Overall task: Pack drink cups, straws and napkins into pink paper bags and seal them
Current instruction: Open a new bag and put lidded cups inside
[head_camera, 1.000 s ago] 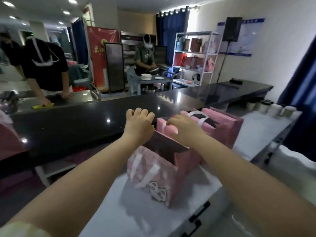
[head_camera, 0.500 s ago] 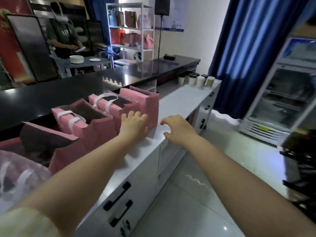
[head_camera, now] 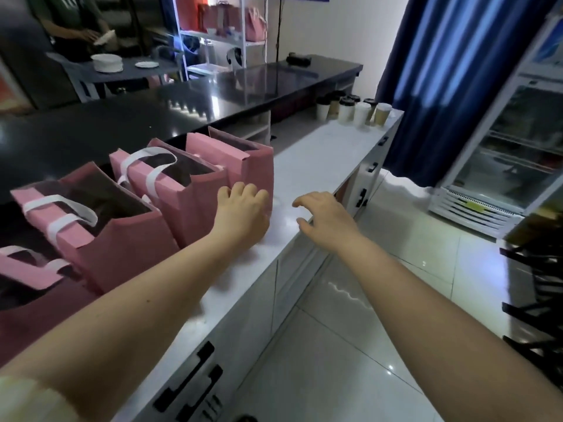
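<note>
Though open-topped, pink bags (head_camera: 195,208) dark inside.

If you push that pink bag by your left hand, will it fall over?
Maybe. The pink bag stands tall and narrow, so a push up high would probably tip it. Pushed low, it would likely slide, because the white counter looks smooth and shiny. Its paper sides hold creases, so squeezing could crumple them.

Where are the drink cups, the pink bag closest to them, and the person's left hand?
drink cups (head_camera: 361,113): head view, side of a white cup in the group.
pink bag (head_camera: 259,172): head view, its side wall facing the cups.
left hand (head_camera: 243,208): head view, back of the hand.
</note>
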`<state>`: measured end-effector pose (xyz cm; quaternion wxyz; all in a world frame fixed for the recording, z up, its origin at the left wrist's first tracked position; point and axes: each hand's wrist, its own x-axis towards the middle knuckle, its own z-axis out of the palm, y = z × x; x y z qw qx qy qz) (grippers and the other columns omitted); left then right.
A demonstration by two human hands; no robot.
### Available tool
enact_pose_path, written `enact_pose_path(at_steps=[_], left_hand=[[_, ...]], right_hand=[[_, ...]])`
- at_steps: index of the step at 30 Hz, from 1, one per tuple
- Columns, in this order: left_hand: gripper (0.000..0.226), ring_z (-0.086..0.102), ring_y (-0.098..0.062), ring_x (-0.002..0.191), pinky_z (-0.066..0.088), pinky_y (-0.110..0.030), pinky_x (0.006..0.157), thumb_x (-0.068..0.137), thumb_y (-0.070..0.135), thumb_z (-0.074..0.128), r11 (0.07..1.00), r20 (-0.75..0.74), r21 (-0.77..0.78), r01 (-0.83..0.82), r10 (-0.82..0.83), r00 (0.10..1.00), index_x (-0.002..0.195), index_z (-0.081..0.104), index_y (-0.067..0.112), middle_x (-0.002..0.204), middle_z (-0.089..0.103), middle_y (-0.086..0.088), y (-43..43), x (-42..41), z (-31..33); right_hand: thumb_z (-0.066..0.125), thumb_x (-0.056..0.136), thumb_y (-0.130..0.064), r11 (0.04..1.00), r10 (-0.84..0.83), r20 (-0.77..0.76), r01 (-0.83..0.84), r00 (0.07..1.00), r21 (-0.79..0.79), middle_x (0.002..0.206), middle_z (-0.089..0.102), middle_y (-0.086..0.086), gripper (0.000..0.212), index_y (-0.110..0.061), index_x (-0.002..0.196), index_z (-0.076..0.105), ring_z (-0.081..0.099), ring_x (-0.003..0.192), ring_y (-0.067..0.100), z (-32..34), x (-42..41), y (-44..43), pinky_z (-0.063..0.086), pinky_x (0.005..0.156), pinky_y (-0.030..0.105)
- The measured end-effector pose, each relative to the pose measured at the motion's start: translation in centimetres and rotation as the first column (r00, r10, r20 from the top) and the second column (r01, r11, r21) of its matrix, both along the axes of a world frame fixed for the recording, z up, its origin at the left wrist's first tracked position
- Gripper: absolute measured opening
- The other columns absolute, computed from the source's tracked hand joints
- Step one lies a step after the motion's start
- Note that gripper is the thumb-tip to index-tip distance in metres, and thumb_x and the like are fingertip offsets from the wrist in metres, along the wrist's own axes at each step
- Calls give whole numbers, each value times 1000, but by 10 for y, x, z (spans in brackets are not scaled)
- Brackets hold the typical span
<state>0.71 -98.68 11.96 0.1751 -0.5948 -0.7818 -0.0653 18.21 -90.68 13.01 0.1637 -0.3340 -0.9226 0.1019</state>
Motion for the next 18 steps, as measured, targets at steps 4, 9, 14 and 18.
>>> enact_pose_path(at_steps=[4,9,14,18], left_hand=[[33,46,-31,114,31,-45,94,87,29,50,993,91,78,-83,76,993,117,53,16,121,56,-6,38,-36,22],[35,43,-29,117,31,-43,92,90,28,48,979,171,152,-138,111,979,124,52,19,123,54,-4,86,-53,31],[34,40,-29,116,29,-43,92,87,28,50,960,322,139,-242,187,928,119,56,20,123,55,0,123,-72,29],[35,39,-26,119,28,-43,94,86,29,53,952,332,105,-287,238,913,121,57,24,128,55,5,153,-83,19]], right_hand=[[50,95,-22,999,32,-4,-32,999,30,131,55,-2,33,-19,128,56,41,123,20,18,-51,39,37,100,35],[51,94,-21,997,40,-43,-37,998,75,123,59,0,32,-18,124,58,45,117,23,33,-97,94,40,97,38],[55,93,-22,995,99,-144,-100,985,-1,115,62,-2,25,-20,116,63,48,113,20,18,-127,144,42,94,35],[61,88,-13,970,58,-376,-141,925,-199,107,62,-7,22,-17,109,67,54,104,12,14,-162,197,38,85,18]])
